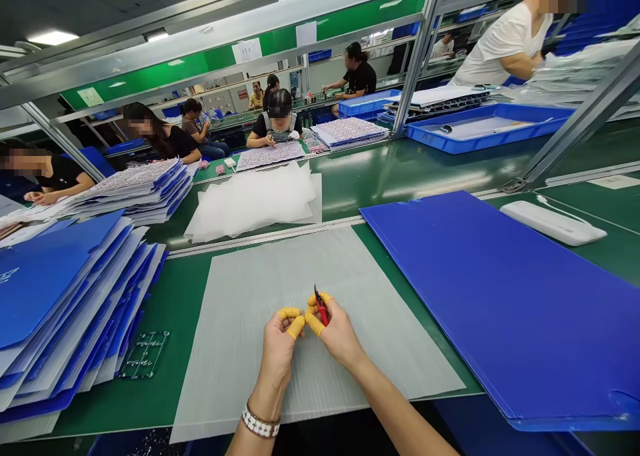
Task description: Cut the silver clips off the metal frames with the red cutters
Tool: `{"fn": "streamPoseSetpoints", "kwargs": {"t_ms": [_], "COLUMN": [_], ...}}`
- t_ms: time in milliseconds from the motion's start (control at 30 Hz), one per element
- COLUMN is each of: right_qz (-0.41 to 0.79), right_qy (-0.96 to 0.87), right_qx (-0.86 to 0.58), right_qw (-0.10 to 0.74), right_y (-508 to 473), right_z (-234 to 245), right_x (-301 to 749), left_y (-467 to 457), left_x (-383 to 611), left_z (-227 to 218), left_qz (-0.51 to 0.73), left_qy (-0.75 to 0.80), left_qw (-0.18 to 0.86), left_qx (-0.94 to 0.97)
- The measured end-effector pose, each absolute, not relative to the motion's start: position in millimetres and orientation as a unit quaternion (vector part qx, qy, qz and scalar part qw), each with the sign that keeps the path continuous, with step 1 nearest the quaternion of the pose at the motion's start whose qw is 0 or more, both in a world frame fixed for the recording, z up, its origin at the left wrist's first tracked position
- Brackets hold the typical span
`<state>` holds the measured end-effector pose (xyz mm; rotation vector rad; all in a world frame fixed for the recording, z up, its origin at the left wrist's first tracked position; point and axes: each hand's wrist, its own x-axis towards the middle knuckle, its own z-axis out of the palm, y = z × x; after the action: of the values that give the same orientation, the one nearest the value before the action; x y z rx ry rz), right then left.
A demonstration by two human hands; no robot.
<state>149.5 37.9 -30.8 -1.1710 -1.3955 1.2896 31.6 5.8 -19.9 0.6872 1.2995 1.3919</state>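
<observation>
My left hand (pixel 281 339) has yellow finger cots on its fingertips and pinches a tiny silvery piece (pixel 302 313), too small to name. Close against it, my right hand (pixel 333 326), also in yellow finger cots, holds a red-handled tool with a dark pointed tip (pixel 321 309). The tip points up and away from me, clear of the tiny piece. Fingertips of both hands meet around the piece. Beneath them a whitish translucent sheet (pixel 240 349) lies on the green table (pixel 175 296).
A stack of blue and white sheets (pixel 60 276) rises at left, beside a clear marked plate (pixel 146 355). Blue boards (pixel 500 296) lie at right, near a white device with a cable (pixel 550 223). White foam sheets (pixel 255 199) and a blue tray (pixel 480 126) sit beyond. Several people work across the bench.
</observation>
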Motion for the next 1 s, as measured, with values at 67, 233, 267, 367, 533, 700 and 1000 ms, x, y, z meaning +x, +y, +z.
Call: {"fn": "streamPoseSetpoints", "kwargs": {"t_ms": [67,233,267,367,533,700,1000], "right_qz": [0.505,0.391,0.364,0.293,0.226,0.193,0.161], "right_qy": [-0.590,-0.700,-0.727,-0.801,-0.856,-0.877,-0.889], "right_qx": [-0.488,-0.511,-0.499,-0.459,-0.432,-0.409,-0.399], "right_qw": [0.399,0.309,0.299,0.250,0.174,0.161,0.154], "right_y": [40,47,49,53,50,45,40], "right_z": [-31,-22,-20,-10,8,18,15], "right_x": [156,184,190,208,218,217,218], "left_y": [9,13,14,13,7,0,-5], "left_x": [32,28,27,25,24,22,22], "left_z": [-22,-25,-25,-28,-31,-28,-26], "left_qz": [0.579,0.571,0.571,0.572,0.559,0.543,0.538], "left_qy": [0.550,0.556,0.556,0.553,0.547,0.538,0.528], "left_qw": [0.527,0.520,0.517,0.508,0.497,0.491,0.451], "left_qx": [0.290,0.309,0.313,0.328,0.377,0.417,0.477]}}
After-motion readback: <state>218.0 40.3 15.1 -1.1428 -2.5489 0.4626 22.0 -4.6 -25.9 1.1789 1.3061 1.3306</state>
